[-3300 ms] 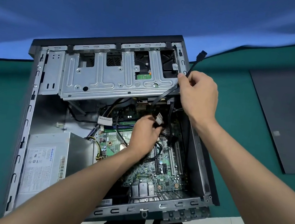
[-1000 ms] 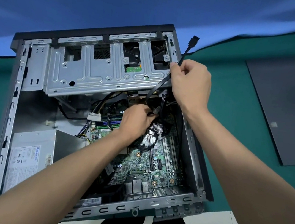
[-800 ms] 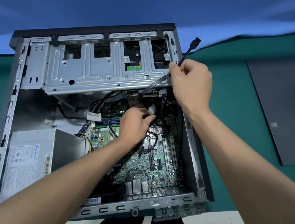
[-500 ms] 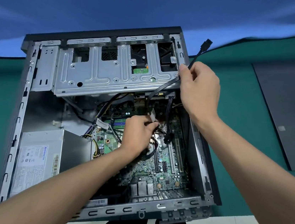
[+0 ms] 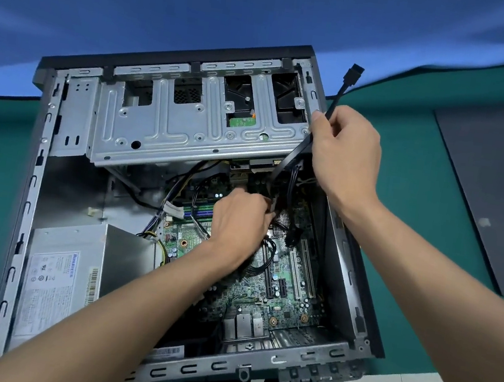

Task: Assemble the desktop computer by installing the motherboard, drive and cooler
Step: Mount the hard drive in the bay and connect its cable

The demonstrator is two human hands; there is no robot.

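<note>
Head view: open tower case lying on its side on green cloth, motherboard already seated in the floor of the case, drive cage spanning the far end with a hard drive's green circuit board showing through a cut-out.

Right hand raised over the case's far right corner, thumb and curled fingers pinched on a flat black data cable. Free plug up and to the right of that pinch, well clear of the case. Below the pinch, cable slanting down and left under the cage edge toward the board.

Left hand low inside the case, just under the cage's near edge, fingers curled round a small light-coloured connector among black leads; exact contact partly hidden by the knuckles.

Decisive relation, as judged: cable's long axis diagonal, from lower left at the board to upper right at the free plug, while the drive's ports sit hidden under the cage, down and left of the right hand. So free plug pointing away from its likely socket; needing a turn back toward the cage. Right hand nearer the plug, left hand nearer the board end.

Cooler not visible anywhere. Power supply at the near left corner, dark panel on the cloth to the right.
</note>
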